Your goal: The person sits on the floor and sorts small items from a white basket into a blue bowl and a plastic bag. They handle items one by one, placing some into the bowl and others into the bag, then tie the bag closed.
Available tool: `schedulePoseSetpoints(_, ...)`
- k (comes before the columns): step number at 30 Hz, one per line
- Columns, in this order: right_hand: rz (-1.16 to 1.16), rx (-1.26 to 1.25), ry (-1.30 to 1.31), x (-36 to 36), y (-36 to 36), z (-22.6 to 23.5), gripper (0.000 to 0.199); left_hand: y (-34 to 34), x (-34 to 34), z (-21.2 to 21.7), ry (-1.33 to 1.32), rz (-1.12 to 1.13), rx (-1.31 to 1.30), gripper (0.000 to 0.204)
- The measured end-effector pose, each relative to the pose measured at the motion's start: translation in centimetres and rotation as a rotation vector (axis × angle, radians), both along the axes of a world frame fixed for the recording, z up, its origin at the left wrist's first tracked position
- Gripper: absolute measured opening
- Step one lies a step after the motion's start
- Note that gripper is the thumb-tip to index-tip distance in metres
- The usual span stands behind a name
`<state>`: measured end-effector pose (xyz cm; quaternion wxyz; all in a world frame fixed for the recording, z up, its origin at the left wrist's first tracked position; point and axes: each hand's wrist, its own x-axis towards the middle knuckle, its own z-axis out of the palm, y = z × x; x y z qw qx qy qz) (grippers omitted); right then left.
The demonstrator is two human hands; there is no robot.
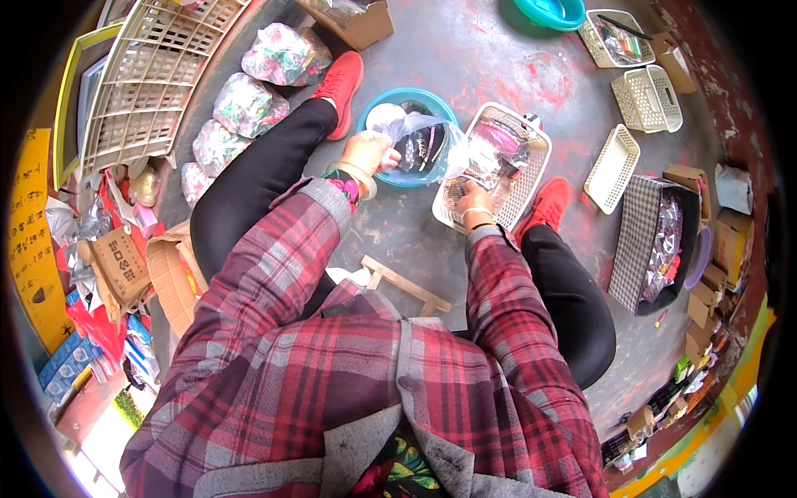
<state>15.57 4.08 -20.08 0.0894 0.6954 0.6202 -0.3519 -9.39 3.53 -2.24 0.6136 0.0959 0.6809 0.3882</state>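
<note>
The left hand (368,153) pinched a clear plastic bag (419,137) over the blue basin (369,108); the right hand (475,199) gripped crinkly packets in the white basket (531,178). The loosely held bag seemed likely to slip and spill.

Two blue basins (405,104), four white baskets (531,178).

The left hand (365,152) grips a clear plastic bag (415,137) over a blue basin (375,106); the right hand (475,199) reaches into a white basket (535,170).

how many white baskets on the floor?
4: one under the right hand at, three at upper right. Others may be hidden.
</note>
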Motion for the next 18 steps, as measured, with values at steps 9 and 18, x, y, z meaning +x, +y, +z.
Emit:
schedulePoseSetpoints(9,0.477,-0.207,-0.068,1.4,3.6,5.5,0.047,-0.4,-0.2,-0.3,0.017,0.005,0.002,0.014)
schedulePoseSetpoints(18,0.295,-0.076,-0.173,3.0,1.5,2.4,0.034,-0.3,-0.1,-0.3,0.027,-0.003,-0.015,0.015)
